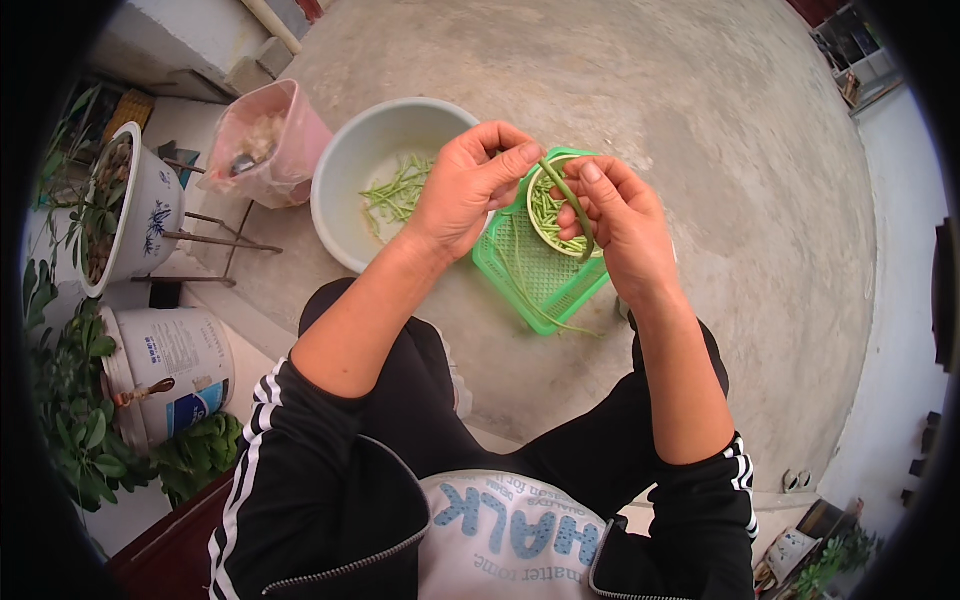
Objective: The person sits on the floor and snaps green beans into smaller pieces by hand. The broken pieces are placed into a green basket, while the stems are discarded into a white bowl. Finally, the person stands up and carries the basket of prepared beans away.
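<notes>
Between my two hands is a green bean pod (568, 196), bent in a slight curve. My left hand (480, 176) pinches its upper end between thumb and fingertips. The fingers of my right hand (619, 210) close around its lower part. Beneath them a round bowl (534, 225) of short bean pieces stands in a green plastic basket (544, 319). A few long, thin beans (517, 274) lie in the basket, one hanging over its near edge. Left of it, a large pale basin (341, 169) holds a loose pile of bean pieces (397, 191), partly hidden by my left hand.
A pink bin (311, 135) lined with a plastic bag stands beyond the basin's left side. Further left are a white flowerpot (154, 217) on a metal stand (225, 240) and a white bucket (180, 360) among leafy plants (94, 442). Concrete floor (735, 187) stretches to the right-hand wall.
</notes>
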Tool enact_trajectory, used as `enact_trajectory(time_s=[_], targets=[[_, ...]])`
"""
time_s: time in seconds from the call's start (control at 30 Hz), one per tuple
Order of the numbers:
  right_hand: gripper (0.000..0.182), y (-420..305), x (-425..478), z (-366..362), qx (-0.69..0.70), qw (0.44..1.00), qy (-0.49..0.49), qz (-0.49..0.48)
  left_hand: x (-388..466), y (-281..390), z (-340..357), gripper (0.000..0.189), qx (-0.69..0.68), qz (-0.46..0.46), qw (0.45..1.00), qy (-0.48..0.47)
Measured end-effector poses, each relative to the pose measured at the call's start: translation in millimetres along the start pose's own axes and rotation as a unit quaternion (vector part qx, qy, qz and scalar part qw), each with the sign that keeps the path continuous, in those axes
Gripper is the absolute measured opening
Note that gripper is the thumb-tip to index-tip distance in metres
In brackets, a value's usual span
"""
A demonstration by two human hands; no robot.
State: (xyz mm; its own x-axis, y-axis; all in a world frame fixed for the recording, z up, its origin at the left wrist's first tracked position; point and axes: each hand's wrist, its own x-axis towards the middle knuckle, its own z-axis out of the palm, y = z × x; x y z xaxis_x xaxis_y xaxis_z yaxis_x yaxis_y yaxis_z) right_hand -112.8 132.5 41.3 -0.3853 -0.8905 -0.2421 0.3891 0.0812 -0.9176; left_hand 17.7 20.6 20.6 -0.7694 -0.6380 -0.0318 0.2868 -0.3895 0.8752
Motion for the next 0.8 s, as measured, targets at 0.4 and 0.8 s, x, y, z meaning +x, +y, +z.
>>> enact_trajectory(time_s=[0.4,0.8], targets=[[0.015,1.5,-1.7,-2.4,-0.056,0.998,-0.040,-0.006,1.8,-1.8,-5.4,0.011,-0.057,-0.023,0.997,0.036],[0.006,26.3,-35.6,53.6,-0.147,0.915,-0.375,0.023,10.7,-13.4,-15.8,0.016,0.115,-0.053,0.987,0.103]])
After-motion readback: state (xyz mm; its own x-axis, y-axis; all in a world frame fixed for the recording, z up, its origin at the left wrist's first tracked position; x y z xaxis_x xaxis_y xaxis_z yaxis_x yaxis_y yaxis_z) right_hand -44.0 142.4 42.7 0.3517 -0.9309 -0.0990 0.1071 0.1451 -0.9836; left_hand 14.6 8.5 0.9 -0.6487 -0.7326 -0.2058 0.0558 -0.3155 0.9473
